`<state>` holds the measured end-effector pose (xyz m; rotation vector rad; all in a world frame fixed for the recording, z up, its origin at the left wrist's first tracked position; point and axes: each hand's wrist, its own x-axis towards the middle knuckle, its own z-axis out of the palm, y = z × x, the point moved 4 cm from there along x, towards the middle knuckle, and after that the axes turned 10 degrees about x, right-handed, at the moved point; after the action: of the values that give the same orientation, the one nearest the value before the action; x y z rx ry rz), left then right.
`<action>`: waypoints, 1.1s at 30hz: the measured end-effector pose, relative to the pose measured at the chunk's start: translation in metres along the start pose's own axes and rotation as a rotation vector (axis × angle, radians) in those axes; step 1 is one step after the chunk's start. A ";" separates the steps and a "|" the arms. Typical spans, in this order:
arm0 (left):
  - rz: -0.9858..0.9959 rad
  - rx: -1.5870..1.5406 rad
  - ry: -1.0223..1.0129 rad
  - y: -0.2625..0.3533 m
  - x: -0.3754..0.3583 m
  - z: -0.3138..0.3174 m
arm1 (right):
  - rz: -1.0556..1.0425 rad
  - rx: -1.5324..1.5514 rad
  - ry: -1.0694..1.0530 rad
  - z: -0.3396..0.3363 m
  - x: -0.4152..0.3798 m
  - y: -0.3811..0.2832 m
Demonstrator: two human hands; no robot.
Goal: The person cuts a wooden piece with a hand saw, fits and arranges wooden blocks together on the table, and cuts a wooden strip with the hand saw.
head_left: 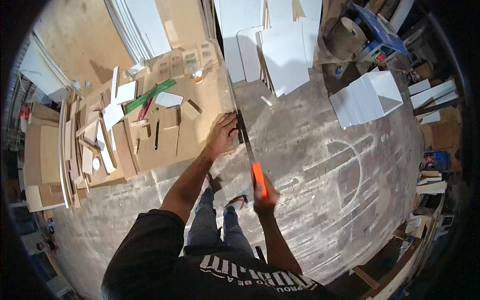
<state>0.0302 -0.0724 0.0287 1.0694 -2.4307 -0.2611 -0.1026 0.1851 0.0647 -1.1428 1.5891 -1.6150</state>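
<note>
My right hand (265, 195) is wrapped round the orange handle (258, 175) of a handsaw. The saw's narrow blade (246, 136) runs away from me, along the right edge of the wooden worktable (200, 131). At that table's near right corner lies my left hand (223, 136), its fingers bent and close together beside the blade; I cannot tell what is under them. Further left on the table are a green strip (150, 95), a dark pencil-like stick (157, 134), small wood blocks (190, 109) and a white tile-like piece (169, 99).
Many wood offcuts (90, 131) crowd the table's left side. White panels (285, 57) lean beyond the table. A white box-like stack (367, 97) stands on the grey floor (320, 185) to the right. Shelves with scraps (435, 160) line the far right.
</note>
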 end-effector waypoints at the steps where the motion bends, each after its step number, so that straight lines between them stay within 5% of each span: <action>1: -0.013 -0.016 0.012 0.005 0.005 0.003 | 0.042 -0.048 -0.035 -0.001 0.010 0.003; 3: -0.024 -0.013 0.017 0.015 -0.003 0.009 | 0.155 -0.134 -0.094 -0.003 0.010 0.002; 5: -0.003 -0.051 0.023 0.020 0.006 0.014 | -0.091 -0.242 -0.044 -0.028 -0.033 -0.008; 8: -0.026 -0.080 0.027 0.028 0.004 0.019 | 0.148 -0.244 -0.110 -0.063 -0.068 -0.038; 11: -0.026 -0.101 0.015 0.037 0.001 0.024 | -0.114 -0.182 -0.016 -0.042 -0.015 -0.001; 14: -0.043 -0.114 0.017 0.045 -0.002 0.028 | 0.166 -0.183 -0.095 -0.028 0.024 -0.014; 16: -0.053 -0.155 -0.004 0.045 -0.009 0.048 | -0.099 -0.283 -0.076 -0.055 -0.033 0.000; 21: -0.042 -0.114 0.029 0.051 -0.009 0.045 | -0.017 -0.120 -0.070 -0.070 -0.040 -0.024; 22: -0.037 -0.103 0.034 0.052 -0.008 0.045 | -0.179 -0.340 -0.128 -0.060 -0.025 0.001; 24: -0.058 -0.117 0.028 0.059 -0.010 0.041 | 0.208 -0.285 -0.153 -0.036 0.020 -0.010; 29: -0.056 -0.120 0.002 0.057 -0.005 0.038 | -0.007 -0.299 -0.072 -0.070 -0.062 -0.027; 33: -0.053 -0.120 -0.002 0.055 -0.005 0.034 | -0.074 -0.307 -0.091 -0.064 -0.032 -0.009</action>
<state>-0.0194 -0.0323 0.0165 1.0816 -2.3580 -0.4192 -0.1428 0.2439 0.0736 -1.4262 1.7951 -1.3724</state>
